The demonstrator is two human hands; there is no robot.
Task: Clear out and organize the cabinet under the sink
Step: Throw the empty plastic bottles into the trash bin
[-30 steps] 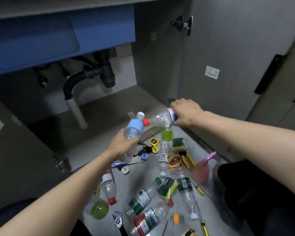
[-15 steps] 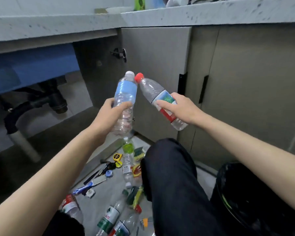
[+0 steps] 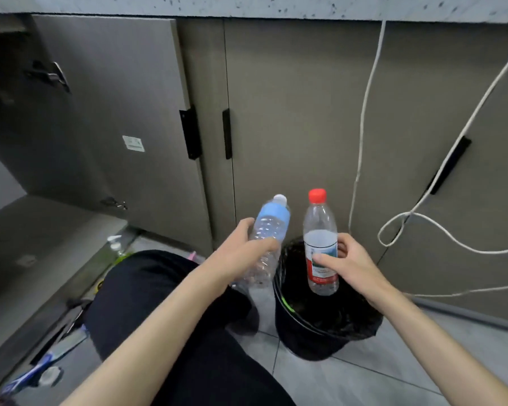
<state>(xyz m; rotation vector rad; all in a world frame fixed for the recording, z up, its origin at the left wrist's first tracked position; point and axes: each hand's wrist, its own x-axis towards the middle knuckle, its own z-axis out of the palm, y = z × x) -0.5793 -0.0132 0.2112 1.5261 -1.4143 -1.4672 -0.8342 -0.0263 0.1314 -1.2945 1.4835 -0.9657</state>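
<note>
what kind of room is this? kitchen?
Probably a kitchen, at floor level: a speckled stone countertop over grey cabinet doors with black handles, one cabinet standing open, a tiled floor, and a bag-lined black bin by the cabinets.

This is a home kitchen, seen from floor level. Above and ahead of both hands runs a speckled stone counter edge (image 3: 276,7) over a row of grey cupboard doors (image 3: 291,127) with black strip handles (image 3: 226,133). To the left of the left hand one door (image 3: 115,112) stands open on a bare cupboard floor (image 3: 41,244). Under the right hand sits a black lined bin (image 3: 320,332) on grey floor tiles (image 3: 364,376).
</note>
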